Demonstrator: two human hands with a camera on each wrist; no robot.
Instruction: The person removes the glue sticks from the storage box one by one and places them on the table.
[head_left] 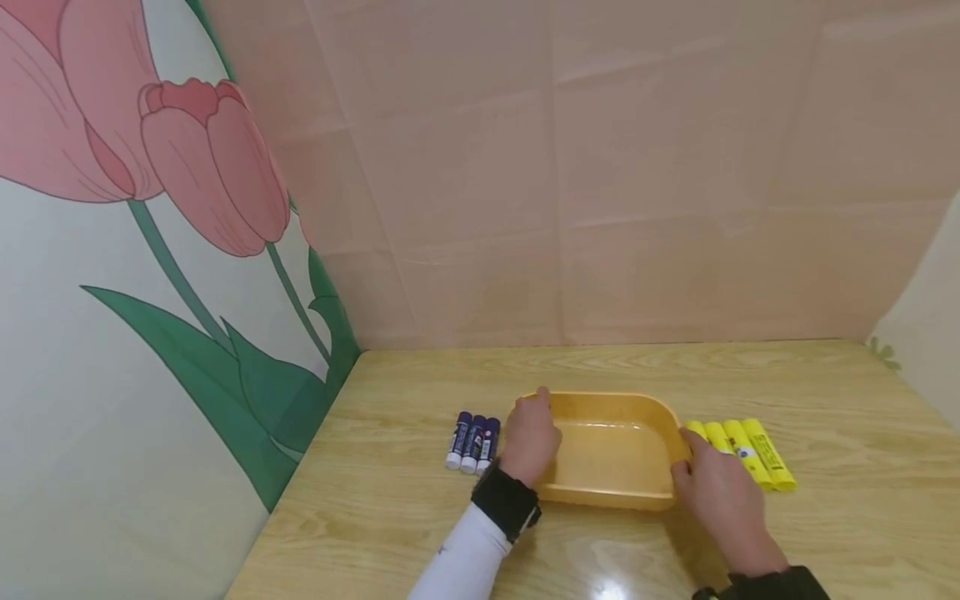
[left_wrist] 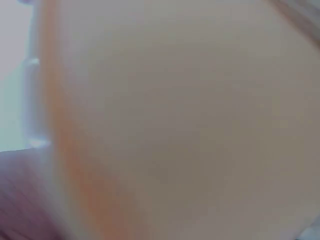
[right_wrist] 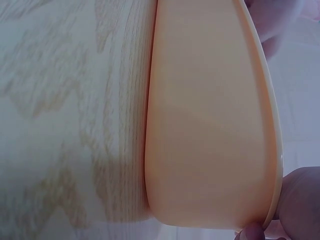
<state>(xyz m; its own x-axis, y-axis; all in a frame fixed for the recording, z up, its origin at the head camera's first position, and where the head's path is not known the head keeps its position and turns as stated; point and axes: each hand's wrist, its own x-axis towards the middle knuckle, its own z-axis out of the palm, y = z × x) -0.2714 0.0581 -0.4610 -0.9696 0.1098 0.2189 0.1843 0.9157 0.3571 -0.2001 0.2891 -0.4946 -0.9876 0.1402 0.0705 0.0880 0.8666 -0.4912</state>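
Note:
A shallow orange-yellow plastic tray (head_left: 607, 458) sits on the wooden table between both hands. My left hand (head_left: 531, 437) grips its left rim, while my right hand (head_left: 723, 492) holds the right rim with thumb and fingers. Seen from the right wrist, the tray's outer wall (right_wrist: 210, 120) stands against the tabletop, with fingertips (right_wrist: 252, 232) at its rim. The left wrist view is filled by a blurred pale surface, probably the tray wall. Three dark blue glue sticks with white ends (head_left: 471, 442) lie left of my left hand. Several yellow sticks (head_left: 761, 454) lie beyond my right hand, partly hidden by it.
The wooden table (head_left: 375, 533) meets a pinkish-beige covered wall (head_left: 600, 183) at the back. A white panel with painted tulips (head_left: 217, 167) borders the left side. Another pale wall (head_left: 930, 317) closes off the right.

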